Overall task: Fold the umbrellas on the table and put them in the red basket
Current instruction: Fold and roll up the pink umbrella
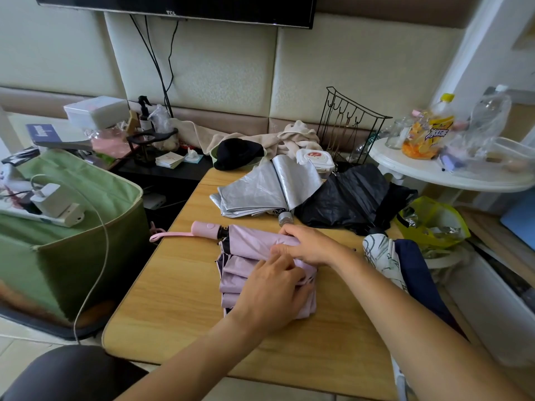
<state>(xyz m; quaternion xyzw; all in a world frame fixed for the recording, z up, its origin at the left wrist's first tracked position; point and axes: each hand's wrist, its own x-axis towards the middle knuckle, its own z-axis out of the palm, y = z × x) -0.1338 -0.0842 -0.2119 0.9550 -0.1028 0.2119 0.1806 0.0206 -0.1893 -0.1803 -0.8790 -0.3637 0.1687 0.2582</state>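
A lilac umbrella (249, 247) with a pink handle (205, 228) and wrist strap lies collapsed on the wooden table (173, 299), handle pointing left. My left hand (272, 290) presses on its pleated canopy. My right hand (309, 246) pinches the fabric near the top of the canopy. Behind it lie a silver umbrella (266, 189) and a black umbrella (347, 198), both loosely bunched. A white patterned umbrella (382, 256) and a navy one (417, 273) rest at the table's right edge. No red basket is in view.
A green fabric bin (86, 227) with a power strip and charger stands left of the table. A white round side table (434, 169) with bottles is at the back right, beside a black wire rack (347, 125). A yellow bag (434, 224) sits at the right.
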